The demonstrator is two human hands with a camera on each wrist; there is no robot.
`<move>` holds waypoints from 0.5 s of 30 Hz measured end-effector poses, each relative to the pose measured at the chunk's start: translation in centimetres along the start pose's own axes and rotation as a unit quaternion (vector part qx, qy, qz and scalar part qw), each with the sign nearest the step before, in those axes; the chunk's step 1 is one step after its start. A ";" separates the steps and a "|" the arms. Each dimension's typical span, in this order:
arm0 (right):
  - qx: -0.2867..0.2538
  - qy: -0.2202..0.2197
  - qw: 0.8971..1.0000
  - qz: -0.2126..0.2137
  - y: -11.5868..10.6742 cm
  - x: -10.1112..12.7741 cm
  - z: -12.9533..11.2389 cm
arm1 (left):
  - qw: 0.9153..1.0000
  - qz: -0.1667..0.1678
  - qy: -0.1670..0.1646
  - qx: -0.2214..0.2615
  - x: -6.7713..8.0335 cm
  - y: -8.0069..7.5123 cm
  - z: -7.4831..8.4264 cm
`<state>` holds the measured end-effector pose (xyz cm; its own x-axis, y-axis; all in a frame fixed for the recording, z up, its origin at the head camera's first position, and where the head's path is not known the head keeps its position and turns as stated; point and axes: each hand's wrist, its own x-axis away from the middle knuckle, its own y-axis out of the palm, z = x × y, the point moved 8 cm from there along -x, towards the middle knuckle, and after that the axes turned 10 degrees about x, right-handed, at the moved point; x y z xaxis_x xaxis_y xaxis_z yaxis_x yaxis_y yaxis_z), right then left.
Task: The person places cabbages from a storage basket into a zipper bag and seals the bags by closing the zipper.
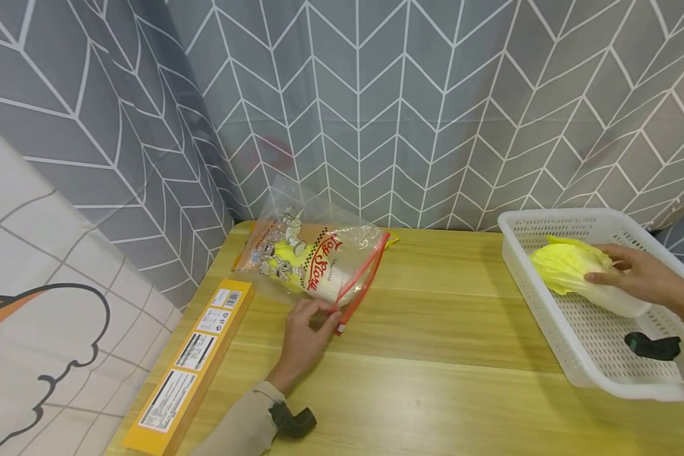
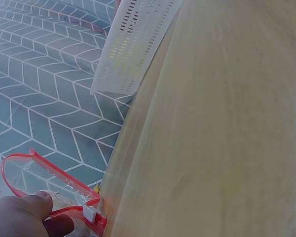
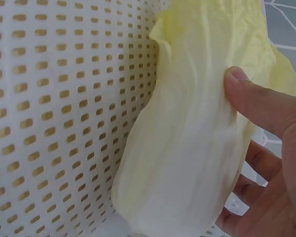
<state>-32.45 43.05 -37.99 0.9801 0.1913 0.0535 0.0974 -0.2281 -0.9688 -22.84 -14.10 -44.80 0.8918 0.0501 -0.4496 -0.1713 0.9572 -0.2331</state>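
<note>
In the head view, a clear zip bag (image 1: pixel 353 253) with cartoon print and a red zip edge lies at the table's back left, pale leafy cabbage showing inside it. My left hand (image 1: pixel 304 342) pinches the bag near the red zip; the white slider (image 2: pixel 89 213) sits beside the thumb in the left wrist view. On the right, my right hand (image 1: pixel 638 272) grips napa cabbage leaves (image 1: pixel 581 275) inside a white perforated basket (image 1: pixel 538 316). The right wrist view shows the thumb across the cabbage leaf (image 3: pixel 187 138) and the other fingers behind it.
A long orange box (image 1: pixel 188 361) with white labels lies along the table's left edge. A grey patterned curtain (image 1: pixel 376 114) hangs behind the wooden table (image 1: pixel 433 380). Each wrist wears a black camera mount, the left one (image 1: pixel 292 421) near the table front.
</note>
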 end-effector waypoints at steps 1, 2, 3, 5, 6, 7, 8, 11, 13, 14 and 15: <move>-0.003 0.001 1.000 0.004 0.0 -0.1 -0.1 | 1.000 0.000 -0.001 -0.002 0.0 0.0 0.0; -0.004 0.002 1.000 0.008 0.0 -0.2 -0.1 | 1.000 -0.001 -0.002 -0.002 0.0 0.0 -0.1; -0.004 0.000 1.000 0.013 0.0 -0.3 -0.3 | 1.000 -0.001 -0.002 -0.003 0.0 0.0 -0.1; -0.003 -0.004 1.000 0.017 0.0 -0.4 -0.5 | 1.000 -0.002 -0.007 -0.003 0.0 0.1 -0.2; -0.001 -0.004 1.000 0.014 0.0 -0.5 -0.6 | 1.000 -0.002 -0.009 -0.003 0.0 0.1 -0.2; 0.002 0.000 1.000 0.008 0.1 -0.5 -0.7 | 1.000 -0.003 -0.010 -0.003 0.0 0.1 -0.3; 0.006 0.002 1.000 0.003 0.2 -0.5 -0.7 | 1.000 -0.005 -0.013 -0.003 0.0 0.2 -0.4; 0.011 0.016 1.000 -0.021 0.4 -0.4 -0.8 | 1.000 -0.010 -0.020 -0.002 0.0 0.3 -0.4; 0.010 0.020 0.999 -0.028 0.4 -0.3 -0.8 | 1.000 -0.011 -0.024 -0.002 0.0 0.3 -0.5; 0.009 0.021 0.999 -0.029 0.4 -0.3 -0.8 | 1.000 -0.011 -0.026 -0.002 0.0 0.3 -0.5; 0.008 0.021 0.999 -0.030 0.5 -0.2 -0.8 | 1.000 -0.010 -0.027 -0.002 0.0 0.3 -0.5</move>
<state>-32.45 42.17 -38.27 0.9789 0.1644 0.1215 0.1540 -0.2022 -0.9672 -23.07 -13.97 -45.26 0.9165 0.0467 -0.3973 -0.1553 0.9568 -0.2459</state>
